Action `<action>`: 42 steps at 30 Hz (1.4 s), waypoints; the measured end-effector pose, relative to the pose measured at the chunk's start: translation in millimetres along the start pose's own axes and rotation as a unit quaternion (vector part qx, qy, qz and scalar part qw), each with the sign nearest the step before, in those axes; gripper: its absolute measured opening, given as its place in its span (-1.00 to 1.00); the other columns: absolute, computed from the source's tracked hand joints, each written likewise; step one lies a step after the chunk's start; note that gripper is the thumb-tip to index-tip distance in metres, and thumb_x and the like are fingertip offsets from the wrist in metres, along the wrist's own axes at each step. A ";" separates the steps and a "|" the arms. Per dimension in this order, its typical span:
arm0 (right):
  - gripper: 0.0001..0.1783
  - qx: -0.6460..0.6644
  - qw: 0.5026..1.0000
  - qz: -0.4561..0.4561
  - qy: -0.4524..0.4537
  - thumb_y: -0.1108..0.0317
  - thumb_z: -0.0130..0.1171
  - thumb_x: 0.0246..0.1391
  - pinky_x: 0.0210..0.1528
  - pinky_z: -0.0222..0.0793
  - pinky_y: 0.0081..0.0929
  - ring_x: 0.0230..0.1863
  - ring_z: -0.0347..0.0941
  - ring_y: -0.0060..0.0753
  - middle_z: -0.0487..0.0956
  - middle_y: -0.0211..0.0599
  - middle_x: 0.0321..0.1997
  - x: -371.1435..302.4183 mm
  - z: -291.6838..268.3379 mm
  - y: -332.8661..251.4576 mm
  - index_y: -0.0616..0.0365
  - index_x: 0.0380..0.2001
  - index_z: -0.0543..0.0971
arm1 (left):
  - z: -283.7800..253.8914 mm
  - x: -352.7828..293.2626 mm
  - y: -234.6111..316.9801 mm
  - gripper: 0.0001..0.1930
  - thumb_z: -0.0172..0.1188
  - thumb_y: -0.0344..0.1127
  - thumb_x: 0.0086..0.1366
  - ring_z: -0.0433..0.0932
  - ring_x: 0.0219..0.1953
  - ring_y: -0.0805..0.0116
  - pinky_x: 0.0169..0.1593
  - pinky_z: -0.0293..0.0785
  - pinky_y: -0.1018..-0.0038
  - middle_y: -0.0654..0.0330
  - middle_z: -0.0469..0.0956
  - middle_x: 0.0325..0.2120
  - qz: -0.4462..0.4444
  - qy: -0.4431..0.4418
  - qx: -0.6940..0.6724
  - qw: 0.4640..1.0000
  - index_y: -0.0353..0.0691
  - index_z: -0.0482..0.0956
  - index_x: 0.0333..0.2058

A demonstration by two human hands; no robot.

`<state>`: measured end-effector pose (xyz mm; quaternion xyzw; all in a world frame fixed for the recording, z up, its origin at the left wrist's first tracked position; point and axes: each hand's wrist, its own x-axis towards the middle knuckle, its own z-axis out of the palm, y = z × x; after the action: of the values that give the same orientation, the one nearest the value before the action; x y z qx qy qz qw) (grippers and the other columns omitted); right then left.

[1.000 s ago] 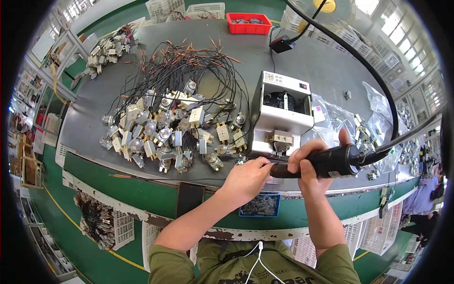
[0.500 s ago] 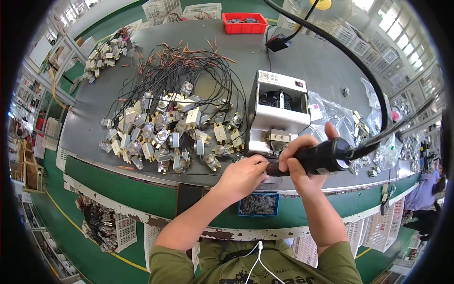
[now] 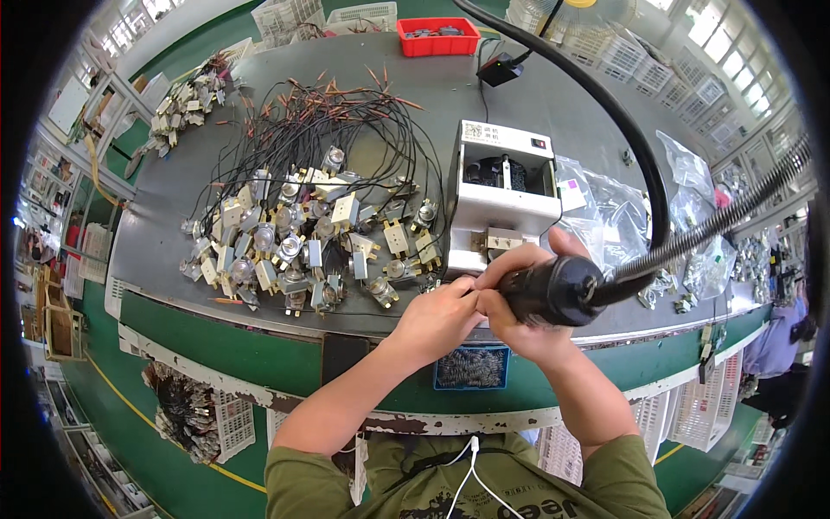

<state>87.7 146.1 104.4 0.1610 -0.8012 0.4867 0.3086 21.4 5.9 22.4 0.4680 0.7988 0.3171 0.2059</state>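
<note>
- Head view: a white box-shaped metal machine (image 3: 510, 210) stands on the grey table (image 3: 389, 54); dark, small pieces sit in its open upper compartment.
- Just in front of the machine is a black cylindrical handheld power tool (image 3: 553, 294), tilted, its cable end toward the person.
- Right hand (image 3: 529, 336): fingers curled round that tool, thumb raised.
- Left hand (image 3: 437, 311): fingers bent close together at the tool's front end; whether they pinch anything cannot be told.
- Nearer the person than the machine, a blue rectangular plastic tray (image 3: 471, 388) holds many small silvery pieces.
- Beyond the machine, a red plastic bin (image 3: 439, 48) contains grey parts.
- Right of the machine lie clear plastic bags (image 3: 618, 208), contents unclear.
- Left of it, cream-and-grey blocks with black leads (image 3: 316, 233) are heaped loose.
</note>
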 end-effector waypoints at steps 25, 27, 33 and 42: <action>0.15 0.174 0.953 0.059 0.241 0.65 0.24 0.02 -0.33 0.49 -0.61 -0.46 0.53 -0.51 0.61 -0.18 -0.31 31.4 -24.3 -14.9 0.06 0.45 -0.32 | 6.8 -1.4 -4.0 -0.65 0.31 -0.22 0.23 0.59 -0.28 0.23 -0.23 0.55 0.32 0.26 0.52 -0.18 0.124 0.105 0.071 0.984 -0.11 0.59 -0.02; 0.13 0.137 0.959 0.071 0.238 0.69 0.21 0.01 -0.36 0.49 -0.62 -0.47 0.53 -0.52 0.60 -0.16 -0.29 26.2 -24.1 1.5 0.14 0.44 -0.32 | 8.1 -1.2 -1.8 -0.65 0.32 -0.21 0.23 0.59 -0.25 0.22 -0.21 0.56 0.32 0.26 0.53 -0.17 0.118 0.103 0.072 0.985 -0.10 0.59 -0.02; 0.12 0.167 0.950 0.067 0.256 0.71 0.20 0.00 -0.37 0.48 -0.62 -0.46 0.53 -0.55 0.60 -0.17 -0.29 27.3 -20.2 4.1 0.15 0.44 -0.30 | 7.1 -1.2 -0.3 -0.66 0.33 -0.21 0.22 0.59 -0.22 0.20 -0.18 0.56 0.31 0.26 0.53 -0.18 0.108 0.103 0.073 0.986 -0.09 0.60 -0.03; 0.12 0.140 0.957 0.086 0.239 0.72 0.21 -0.02 -0.30 0.44 -0.66 -0.42 0.49 -0.61 0.60 -0.22 -0.30 25.5 -16.6 5.1 0.18 0.44 -0.29 | 7.5 -1.4 0.1 -0.67 0.32 -0.21 0.23 0.59 -0.22 0.20 -0.17 0.56 0.30 0.25 0.53 -0.19 0.102 0.101 0.070 0.987 -0.10 0.60 -0.03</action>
<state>71.1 164.1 123.1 0.0123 -0.6383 0.6433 0.4227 26.9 7.1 17.2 0.5259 0.7837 0.3256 0.0571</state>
